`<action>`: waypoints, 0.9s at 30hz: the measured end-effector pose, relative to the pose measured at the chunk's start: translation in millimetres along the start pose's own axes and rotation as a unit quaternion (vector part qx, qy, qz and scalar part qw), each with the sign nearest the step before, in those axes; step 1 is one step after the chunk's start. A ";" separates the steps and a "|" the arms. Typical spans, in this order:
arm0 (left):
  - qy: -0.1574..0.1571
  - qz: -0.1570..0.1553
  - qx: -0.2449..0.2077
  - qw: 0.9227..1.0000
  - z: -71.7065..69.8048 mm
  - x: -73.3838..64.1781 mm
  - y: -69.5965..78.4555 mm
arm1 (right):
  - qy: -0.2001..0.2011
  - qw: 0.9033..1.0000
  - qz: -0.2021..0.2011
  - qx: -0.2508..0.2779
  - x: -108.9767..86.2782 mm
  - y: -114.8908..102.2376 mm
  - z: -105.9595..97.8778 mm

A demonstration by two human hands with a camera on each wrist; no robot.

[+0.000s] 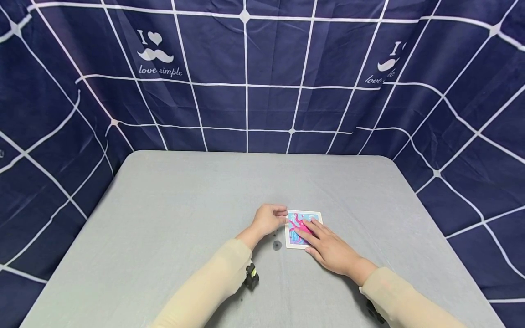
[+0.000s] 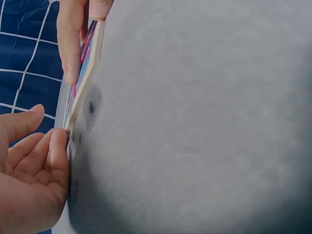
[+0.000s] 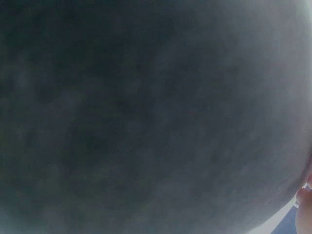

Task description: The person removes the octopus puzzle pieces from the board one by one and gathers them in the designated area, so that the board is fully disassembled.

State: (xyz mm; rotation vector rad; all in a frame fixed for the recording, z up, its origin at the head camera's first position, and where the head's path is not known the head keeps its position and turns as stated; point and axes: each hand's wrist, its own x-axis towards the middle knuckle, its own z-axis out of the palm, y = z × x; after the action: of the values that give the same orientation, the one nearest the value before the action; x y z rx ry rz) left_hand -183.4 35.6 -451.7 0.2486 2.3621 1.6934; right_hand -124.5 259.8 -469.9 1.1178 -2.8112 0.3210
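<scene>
A flat, thick-edged picture board (image 1: 294, 235) with a pink octopus on blue and a pale border lies on the table. My right hand (image 1: 331, 248) rests over its right part, straight fingers spread on the picture and thumb by the near edge. My left hand (image 1: 266, 220) is at the board's left edge, fingertips right at the side. In the left wrist view the left thumb (image 2: 27, 122) stands raised, apart from the board's pale edge (image 2: 92, 63). The right wrist view is mostly dark tabletop, with a bit of finger (image 3: 304, 209) at its lower right.
The grey table (image 1: 197, 191) has dark spots, one large spot (image 1: 277, 245) just left of the board. Navy curtains (image 1: 270, 107) with white lines enclose the back and both sides. A black strap device (image 1: 251, 276) sits on the left wrist.
</scene>
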 end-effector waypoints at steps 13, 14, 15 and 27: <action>-0.031 -0.032 -0.012 0.999 -4.2 5.4 6.4 | 0.000 1.000 0.001 0.001 0.4 0.1 0.4; -0.032 -0.036 -0.019 0.999 -4.0 5.6 6.0 | -0.001 1.000 0.001 0.002 0.4 0.0 0.4; -0.033 -0.039 -0.026 0.998 -3.7 5.7 5.5 | -0.002 1.000 0.002 0.003 0.4 -0.2 0.3; -0.017 -0.065 -0.067 0.995 -0.1 6.9 3.9 | -0.004 1.000 0.005 0.007 -0.5 -0.7 0.0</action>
State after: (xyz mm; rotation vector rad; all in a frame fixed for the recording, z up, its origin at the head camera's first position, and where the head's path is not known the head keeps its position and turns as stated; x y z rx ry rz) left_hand -190.0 38.5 -448.6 0.0964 2.1784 1.7621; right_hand -123.7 259.7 -469.9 1.1101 -2.8276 0.3392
